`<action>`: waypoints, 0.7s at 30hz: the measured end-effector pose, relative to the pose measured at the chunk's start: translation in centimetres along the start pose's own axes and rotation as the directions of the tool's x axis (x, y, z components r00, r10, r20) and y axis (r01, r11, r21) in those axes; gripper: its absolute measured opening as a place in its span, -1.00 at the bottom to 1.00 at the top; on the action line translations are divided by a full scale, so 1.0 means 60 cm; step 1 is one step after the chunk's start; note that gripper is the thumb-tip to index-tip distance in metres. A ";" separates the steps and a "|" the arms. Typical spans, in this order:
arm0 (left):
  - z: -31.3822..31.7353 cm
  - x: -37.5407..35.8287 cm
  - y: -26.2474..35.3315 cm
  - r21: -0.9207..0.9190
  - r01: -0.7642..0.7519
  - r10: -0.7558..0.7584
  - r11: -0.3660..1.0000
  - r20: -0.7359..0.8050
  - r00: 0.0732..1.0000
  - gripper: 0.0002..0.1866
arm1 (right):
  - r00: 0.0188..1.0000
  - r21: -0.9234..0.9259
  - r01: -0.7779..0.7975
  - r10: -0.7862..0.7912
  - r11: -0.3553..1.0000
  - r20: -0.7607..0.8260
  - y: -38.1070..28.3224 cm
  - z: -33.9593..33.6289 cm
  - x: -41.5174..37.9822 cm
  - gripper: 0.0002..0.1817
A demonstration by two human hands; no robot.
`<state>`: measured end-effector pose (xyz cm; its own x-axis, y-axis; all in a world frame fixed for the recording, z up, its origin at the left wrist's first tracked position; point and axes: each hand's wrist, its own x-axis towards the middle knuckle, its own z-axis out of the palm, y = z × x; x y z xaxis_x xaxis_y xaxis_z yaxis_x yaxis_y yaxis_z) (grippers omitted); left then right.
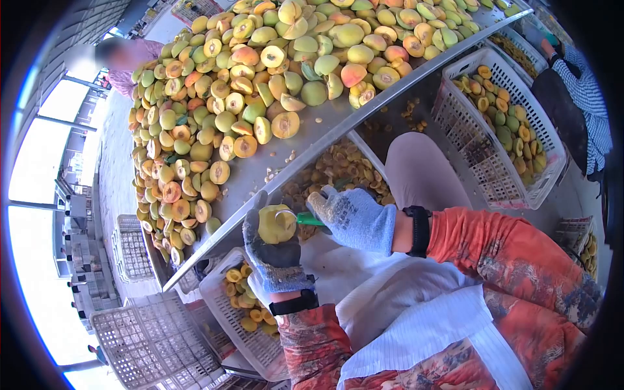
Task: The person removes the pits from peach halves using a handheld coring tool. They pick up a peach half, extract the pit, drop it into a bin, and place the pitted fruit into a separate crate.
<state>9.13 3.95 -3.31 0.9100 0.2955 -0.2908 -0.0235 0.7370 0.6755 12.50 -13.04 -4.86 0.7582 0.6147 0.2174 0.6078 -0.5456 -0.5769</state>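
My left hand (281, 263), in a dark-palmed knitted glove, is closed around a yellow-green peach half (277, 224) near the table's metal edge. In a blue knitted glove, my right hand (357, 218) grips a pitting tool with a green handle (309, 219). The tool's curved metal tip meets the cut face of the peach. Beyond my hands, a large heap of halved peaches (286, 123) covers much of the metal table (312, 140). Below the table edge, pits and scraps (341, 166) fill a container between my hands and the table.
A white crate (484, 162) of peach halves stands at the right, and another crate (224, 286) sits below my left arm. An upturned grey crate (156, 338) lies at the lower left. One person (127, 65) is across the table; another person's striped sleeve (588, 110) shows at right.
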 end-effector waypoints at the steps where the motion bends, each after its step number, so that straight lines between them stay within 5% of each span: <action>1: 0.001 0.000 -0.004 0.003 -0.003 0.003 1.000 0.002 1.000 -0.50 | 0.998 -0.106 0.060 -0.058 0.993 0.022 -0.007 0.002 0.004 -0.50; 4: 0.010 -0.003 -0.013 -0.044 -0.016 0.014 0.999 -0.059 0.998 -0.54 | 0.974 -0.411 0.226 -0.213 0.883 0.079 -0.030 0.004 0.011 -0.53; 8: 0.021 -0.033 -0.009 -0.084 -0.016 0.008 0.996 -0.085 0.996 -0.56 | 0.952 -0.508 0.301 -0.285 0.807 0.111 -0.050 -0.005 -0.011 -0.52; 11: 0.035 -0.068 -0.014 -0.074 0.007 -0.028 0.997 -0.280 0.959 -0.59 | 0.937 -0.459 0.347 -0.319 0.818 0.141 -0.066 0.004 -0.028 -0.54; 13: 0.039 -0.096 -0.022 0.313 -0.119 0.227 0.942 -0.337 0.914 -0.60 | 0.942 -0.292 0.330 -0.292 0.898 0.167 -0.078 0.005 -0.030 -0.53; 14: 0.047 -0.100 -0.018 0.117 -0.201 0.216 0.973 -0.129 0.968 -0.54 | 0.934 -0.333 0.350 -0.298 0.875 0.198 -0.096 0.020 -0.038 -0.52; 15: 0.037 -0.098 -0.015 -0.007 -0.193 0.191 0.981 -0.124 0.974 -0.53 | 0.937 -0.338 0.333 -0.270 0.880 0.220 -0.102 0.029 -0.036 -0.56; 17: 0.021 -0.097 0.000 0.071 -0.214 0.222 0.974 -0.140 0.965 -0.53 | 0.952 0.051 0.235 -0.241 0.971 0.190 -0.101 0.017 -0.035 -0.58; 18: 0.002 -0.094 0.012 0.049 -0.219 0.224 0.974 -0.122 0.967 -0.53 | 0.950 0.065 0.238 -0.246 0.969 0.192 -0.095 0.013 -0.031 -0.58; 20: -0.054 -0.103 0.060 0.047 -0.207 0.209 0.977 -0.060 0.976 -0.53 | 0.955 0.437 0.050 -0.172 0.898 0.243 -0.072 0.005 -0.020 -0.60; 21: -0.125 -0.100 0.086 0.226 -0.302 0.333 0.926 -0.112 0.936 -0.54 | 0.956 0.441 0.051 -0.171 0.896 0.237 -0.053 0.009 -0.017 -0.60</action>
<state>0.42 10.53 -3.18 0.7978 0.5902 -0.1234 -0.2030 0.4557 0.8667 9.64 -11.64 -3.66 0.5655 0.8159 0.1201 0.4789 -0.2063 -0.8533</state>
